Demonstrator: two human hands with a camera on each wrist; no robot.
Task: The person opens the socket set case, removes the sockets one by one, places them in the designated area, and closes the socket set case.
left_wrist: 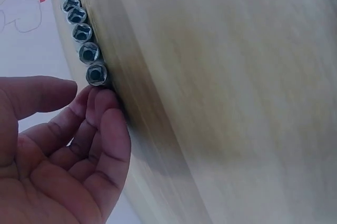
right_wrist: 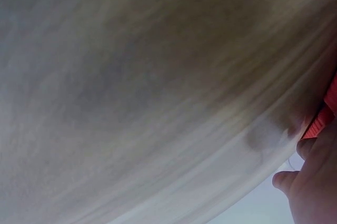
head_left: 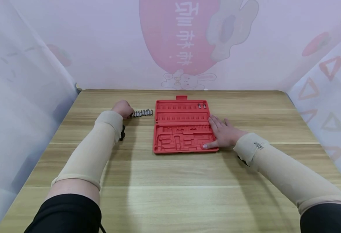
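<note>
Here the row of sockets [head_left: 141,113] lies on the bench [head_left: 170,181], just left of the red case [head_left: 183,126]. The left hand [head_left: 123,108] touches its near end, grip loosely curled, holding nothing. The right hand [head_left: 224,134] lies flat on the case's right edge; its wrist view is mostly blur.

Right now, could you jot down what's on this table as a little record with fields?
surface: wooden table
case: red tool case, open, nearly empty, two bits in its top row
loose parts: row of metal sockets left of the case
left hand: fingertips at the nearest socket in the row, fingers curled
right hand: flat on the case's right edge
</note>
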